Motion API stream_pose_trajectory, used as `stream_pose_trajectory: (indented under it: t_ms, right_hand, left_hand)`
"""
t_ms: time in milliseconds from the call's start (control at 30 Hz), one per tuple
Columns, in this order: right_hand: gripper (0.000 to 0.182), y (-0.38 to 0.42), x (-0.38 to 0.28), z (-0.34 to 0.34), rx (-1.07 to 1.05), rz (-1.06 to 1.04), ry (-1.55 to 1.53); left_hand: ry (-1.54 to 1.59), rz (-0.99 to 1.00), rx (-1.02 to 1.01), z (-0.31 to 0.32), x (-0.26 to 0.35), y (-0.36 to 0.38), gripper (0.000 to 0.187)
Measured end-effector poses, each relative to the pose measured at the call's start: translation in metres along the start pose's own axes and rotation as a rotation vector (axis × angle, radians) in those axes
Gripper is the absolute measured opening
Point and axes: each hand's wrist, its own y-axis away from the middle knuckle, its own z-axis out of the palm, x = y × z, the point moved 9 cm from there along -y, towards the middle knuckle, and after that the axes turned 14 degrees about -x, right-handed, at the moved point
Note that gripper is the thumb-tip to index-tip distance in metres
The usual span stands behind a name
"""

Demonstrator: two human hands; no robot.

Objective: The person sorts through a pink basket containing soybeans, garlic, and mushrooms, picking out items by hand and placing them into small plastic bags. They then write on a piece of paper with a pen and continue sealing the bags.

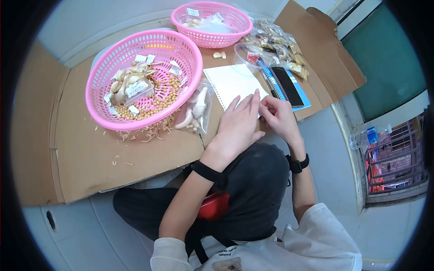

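A white sheet of paper with punched holes along its left edge lies on the cardboard. My left hand rests palm down on its lower part, fingers stretched out. Beside it, at the lower right corner of the paper, my right hand has its thumb and index finger pinched together; what is between them is too small to make out. Just right of the paper are a spiral-bound notebook and a black phone on a blue item. A clear bag with pale pieces lies left of my left hand.
A large pink basket holds round beans, bagged pieces and labels. Behind it stands a smaller pink basket. Several filled bags, a clear round container and two pale pieces lie farther back. A cardboard flap rises at right.
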Motion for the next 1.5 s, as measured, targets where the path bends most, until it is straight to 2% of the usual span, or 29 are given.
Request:
stream_pose_trajectory:
  t_ms: [67, 133, 267, 333, 533, 733, 933, 1067, 1233, 1500]
  right_hand:
    - [0.023, 0.001, 0.001, -0.004, -0.004, 0.022, -0.008]
    - [0.019, 0.003, 0.009, 0.001, -0.105, 0.137, -0.249]
    - [0.018, -0.001, 0.009, -0.005, -0.158, 0.192, -0.308]
    - [0.020, -0.005, 0.017, -0.003, -0.197, 0.247, -0.346]
    - [0.021, -0.009, 0.013, -0.001, -0.219, 0.304, -0.325]
    - [0.018, -0.004, 0.008, 0.000, -0.133, 0.115, -0.339]
    - [0.020, 0.002, 0.019, -0.004, -0.020, 0.062, -0.267]
    - [0.022, 0.002, 0.016, -0.005, 0.000, 0.043, -0.250]
    - [0.026, -0.002, 0.010, -0.008, -0.017, 0.211, -0.148]
    - [0.028, 0.000, 0.000, -0.006, 0.072, 0.059, -0.037]
  left_hand:
    - [-0.003, 0.000, 0.012, -0.002, -0.001, 0.001, 0.112]
    - [0.063, 0.013, 0.016, -0.004, -0.001, 0.002, 0.113]
    - [0.080, 0.044, 0.119, -0.023, 0.006, 0.015, 0.111]
    - [0.096, -0.047, 0.012, -0.020, 0.004, 0.024, 0.103]
    - [0.085, -0.031, 0.027, -0.021, 0.006, 0.027, 0.089]
    - [-0.022, 0.005, 0.035, -0.016, 0.006, 0.029, 0.086]
    - [-0.022, -0.023, 0.005, -0.014, 0.005, 0.027, 0.084]
    - [-0.035, -0.025, 0.023, -0.012, 0.004, 0.028, 0.084]
    - [-0.035, -0.013, 0.024, -0.010, 0.005, 0.028, 0.080]
    - [-0.100, -0.068, 0.022, -0.010, 0.005, 0.025, 0.079]
